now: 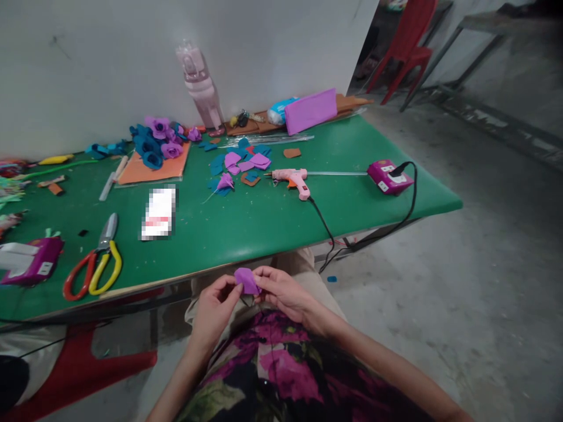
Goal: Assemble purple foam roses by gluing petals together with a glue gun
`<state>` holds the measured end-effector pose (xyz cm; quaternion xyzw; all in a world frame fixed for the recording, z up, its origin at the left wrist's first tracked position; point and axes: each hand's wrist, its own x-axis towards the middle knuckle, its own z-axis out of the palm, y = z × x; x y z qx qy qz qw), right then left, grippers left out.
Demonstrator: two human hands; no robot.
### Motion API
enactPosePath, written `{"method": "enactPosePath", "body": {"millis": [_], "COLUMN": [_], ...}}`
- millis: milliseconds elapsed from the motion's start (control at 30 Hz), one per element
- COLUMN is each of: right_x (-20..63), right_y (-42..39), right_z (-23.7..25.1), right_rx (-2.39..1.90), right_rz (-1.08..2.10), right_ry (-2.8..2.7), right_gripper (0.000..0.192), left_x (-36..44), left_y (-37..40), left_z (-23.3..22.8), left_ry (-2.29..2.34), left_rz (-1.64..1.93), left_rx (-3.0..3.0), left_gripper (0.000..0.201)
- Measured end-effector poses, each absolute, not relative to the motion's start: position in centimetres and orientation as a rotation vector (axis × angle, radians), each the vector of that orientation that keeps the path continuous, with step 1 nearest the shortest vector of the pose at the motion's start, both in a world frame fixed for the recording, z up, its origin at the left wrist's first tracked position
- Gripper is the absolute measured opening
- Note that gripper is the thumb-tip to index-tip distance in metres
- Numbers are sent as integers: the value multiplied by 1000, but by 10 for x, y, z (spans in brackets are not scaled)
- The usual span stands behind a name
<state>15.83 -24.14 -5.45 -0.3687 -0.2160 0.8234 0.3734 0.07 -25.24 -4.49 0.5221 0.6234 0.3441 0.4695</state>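
Over my lap, just off the table's front edge, I hold a small purple paper petal (247, 281) between both hands. My left hand (217, 299) pinches its left side with thumb and fingers. On the right side, my right hand (281, 291) grips it the same way. Ahead on the table lies a pink glue gun (292, 179) with a long clear glue stick out of its back. Left of its nozzle are loose purple petals (259, 160), teal and brown pieces, and a partly made purple flower (226, 181) on a thin stem.
Red-and-yellow-handled scissors (105, 252) lie front left on the green table (197, 223). Teal and purple paper flowers (152, 140) rest on an orange sheet. A pink bottle (202, 94) stands by the wall. The glue gun's cord hangs past the edge near a purple power socket (389, 177).
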Motion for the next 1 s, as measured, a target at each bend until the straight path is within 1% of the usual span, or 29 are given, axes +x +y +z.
{"method": "enactPosePath", "body": {"millis": [133,267,367,500,667,833,1000], "right_x": [158,158,158,156,152,152,153], "right_y": [-239,-239,-240,-243,-244,-241,-239], "right_z": [-54,-60,-62,-63,-70,-72,-70], "right_rx": [-894,-825,-889,-939,-925,-892,-919], "right_rz": [2044,1936,2006,2063,1869,1816,1798], "right_ry": [-532,-461,-477,-621,-858,-767,-716], "right_gripper": [23,26,29,29,25,33,24], "left_x": [2,1,0,-1,-1,-3,-1], "left_y": [-253,-254,-254,-252,-251,-251,-252], "left_z": [-46,-51,-53,-51,-51,-55,-57], "left_ry": [1520,1405,1381,1470,1488,1480,1315], "left_rz": [819,869,900,850,856,919,1001], "left_rx": [1285,1168,1130,1252,1286,1226,969], "left_gripper": [13,13,13,14,14,10,9]}}
